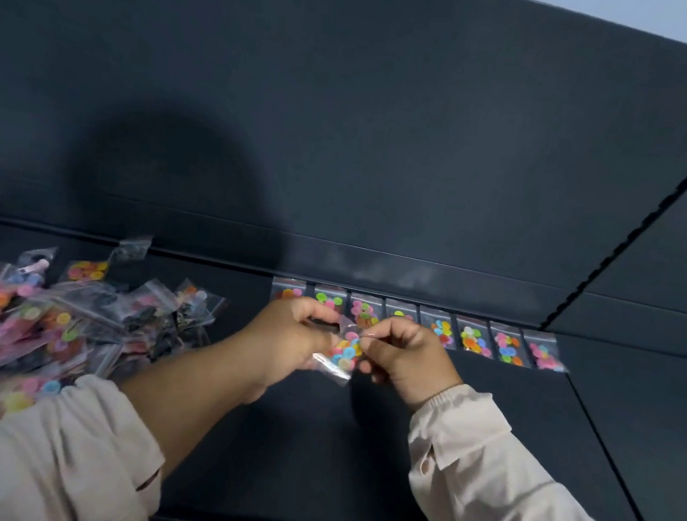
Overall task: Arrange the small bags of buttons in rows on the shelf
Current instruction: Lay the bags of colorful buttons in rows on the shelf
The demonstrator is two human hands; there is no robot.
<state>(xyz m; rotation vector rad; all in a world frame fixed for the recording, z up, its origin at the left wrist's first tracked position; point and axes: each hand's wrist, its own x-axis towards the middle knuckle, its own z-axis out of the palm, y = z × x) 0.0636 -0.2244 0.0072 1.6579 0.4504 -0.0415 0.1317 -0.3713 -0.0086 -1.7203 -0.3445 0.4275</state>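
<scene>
A small clear bag of coloured buttons (345, 351) hangs between both hands above the dark shelf (355, 452). My left hand (287, 339) pinches its left side and my right hand (402, 353) pinches its right edge. Behind the hands, several small button bags (473, 337) lie side by side in one row along the shelf's back edge, running from the middle to the right; my hands hide parts of the row's left bags. A loose heap of button bags (52, 314) lies on the shelf at the left.
The shelf's dark back panel (346, 133) rises behind the row. A slotted upright (642, 228) runs diagonally at the right, with another shelf bay beyond it. Bare shelf surface shows in front of the row and under my arms.
</scene>
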